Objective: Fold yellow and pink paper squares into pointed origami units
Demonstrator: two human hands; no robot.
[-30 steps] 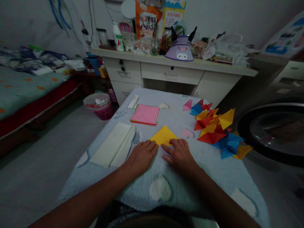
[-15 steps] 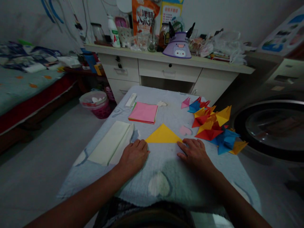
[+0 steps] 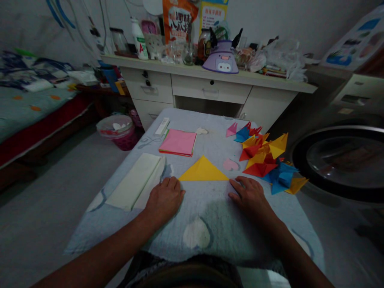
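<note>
Pressed flat at both corners of a yellow triangle [image 3: 203,171].

Left hand [image 3: 164,200] spread palm-down, fingertips at the triangle's 8 o'clock corner; right hand [image 3: 250,195] likewise at 4 o'clock; nothing gripped by either, only pressed. Lay mid-table on the cloth [image 3: 207,208], apex toward 12, pink stack [image 3: 178,142] at 11, folded pile [image 3: 265,158] at 2. Likely trouble: soft cloth yielding under pressure, so a crooked crease; uneven push from one side, so layers slid askew.
</note>
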